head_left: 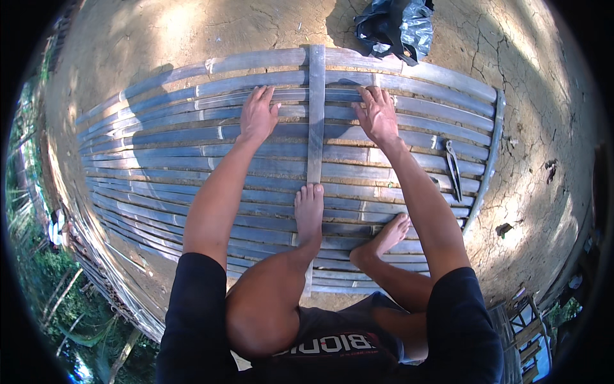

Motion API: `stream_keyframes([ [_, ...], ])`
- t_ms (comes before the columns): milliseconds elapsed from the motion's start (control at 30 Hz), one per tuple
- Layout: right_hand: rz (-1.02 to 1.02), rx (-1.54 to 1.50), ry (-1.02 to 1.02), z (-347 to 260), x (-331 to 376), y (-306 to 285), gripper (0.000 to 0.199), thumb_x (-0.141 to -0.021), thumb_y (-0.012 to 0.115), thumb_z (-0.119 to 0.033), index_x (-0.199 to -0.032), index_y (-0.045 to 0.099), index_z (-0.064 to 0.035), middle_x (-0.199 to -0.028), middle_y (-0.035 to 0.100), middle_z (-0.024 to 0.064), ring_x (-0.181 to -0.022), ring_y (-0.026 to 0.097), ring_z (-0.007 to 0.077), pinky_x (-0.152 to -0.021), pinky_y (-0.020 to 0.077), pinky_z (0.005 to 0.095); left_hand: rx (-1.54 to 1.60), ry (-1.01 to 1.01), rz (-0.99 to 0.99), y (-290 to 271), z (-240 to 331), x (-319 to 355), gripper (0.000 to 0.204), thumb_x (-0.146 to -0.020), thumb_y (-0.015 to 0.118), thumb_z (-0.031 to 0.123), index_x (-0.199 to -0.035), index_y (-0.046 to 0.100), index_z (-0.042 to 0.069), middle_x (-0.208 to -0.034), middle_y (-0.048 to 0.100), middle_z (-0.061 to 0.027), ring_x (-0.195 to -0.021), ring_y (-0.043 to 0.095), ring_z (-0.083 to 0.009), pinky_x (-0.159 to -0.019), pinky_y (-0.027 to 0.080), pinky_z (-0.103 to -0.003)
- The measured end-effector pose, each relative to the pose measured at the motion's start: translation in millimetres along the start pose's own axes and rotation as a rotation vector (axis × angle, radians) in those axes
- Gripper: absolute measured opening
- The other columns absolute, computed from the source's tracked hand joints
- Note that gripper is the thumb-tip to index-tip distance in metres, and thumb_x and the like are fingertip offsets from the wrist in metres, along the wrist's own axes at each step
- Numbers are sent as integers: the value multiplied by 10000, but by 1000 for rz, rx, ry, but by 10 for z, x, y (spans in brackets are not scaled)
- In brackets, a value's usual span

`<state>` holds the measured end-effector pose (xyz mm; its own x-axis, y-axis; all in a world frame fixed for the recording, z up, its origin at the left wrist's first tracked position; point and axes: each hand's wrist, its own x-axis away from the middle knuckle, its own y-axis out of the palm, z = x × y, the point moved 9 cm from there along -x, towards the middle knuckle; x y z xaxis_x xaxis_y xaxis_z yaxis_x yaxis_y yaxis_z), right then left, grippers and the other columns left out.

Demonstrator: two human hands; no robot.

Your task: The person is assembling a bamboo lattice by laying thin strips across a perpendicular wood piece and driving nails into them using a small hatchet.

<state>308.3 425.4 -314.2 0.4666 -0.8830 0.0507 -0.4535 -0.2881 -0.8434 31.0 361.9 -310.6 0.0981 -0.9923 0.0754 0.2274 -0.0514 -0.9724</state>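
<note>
A slatted bamboo panel (262, 168) lies on the ground beneath me, with a flat crosspiece (316, 121) running over its middle. My left hand (258, 116) rests near the far slats, left of the crosspiece. Its fingers reach forward, with the thumb apart. On the other side of the crosspiece, my right hand (378, 114) is at a similar slat, fingers forward and thumb spread inward. A thin pale strand (291, 93) runs along the slats between the hands; whether either hand touches it, I cannot tell. Pliers (453, 170) with dark handles lie on the panel's right part.
A crumpled black plastic bag (394, 29) sits past the panel's far edge. My bare left foot (309, 208) presses on the crosspiece, and my right foot (388, 235) is on the slats. Cracked earth (524, 128) surrounds the panel. Plants (70, 301) grow at the lower left.
</note>
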Motion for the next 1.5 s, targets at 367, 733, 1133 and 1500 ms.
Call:
stream_keyframes([
  [367,78,-6,-13,62,-142,299,401,-883,714,-287,-1225,614,-102,-1189,582,139,-1142,513,369,-1003,411,471,-43,65,17,321,-245,-47,462,-906,702,310,-1288,637,58,-1281,633,-122,-1201,569,-299,-1030,490,-426],
  [733,131,-31,-39,70,-113,275,400,-863,735,-242,-1225,618,-119,-1152,578,141,-1091,518,359,-966,435,482,261,-71,208,67,-470,12,416,-873,746,204,-1254,655,62,-1252,630,-133,-1188,559,-319,-1048,470,-421],
  [1133,100,179,33,277,-469,14,440,-839,761,-303,-1235,609,-186,-1199,574,69,-1117,515,326,-962,412,492,-51,-21,-175,-98,-1158,-524,512,-847,763,305,-1296,628,101,-1335,603,-108,-1146,623,-353,-936,548,-445],
  [1500,165,149,-28,268,-494,-26,408,-812,773,-320,-1182,641,-209,-1147,592,40,-1099,525,296,-989,361,502,-249,133,-160,23,-1152,-473,440,-937,645,287,-1328,574,99,-1329,600,-93,-1161,614,-359,-898,572,-478],
])
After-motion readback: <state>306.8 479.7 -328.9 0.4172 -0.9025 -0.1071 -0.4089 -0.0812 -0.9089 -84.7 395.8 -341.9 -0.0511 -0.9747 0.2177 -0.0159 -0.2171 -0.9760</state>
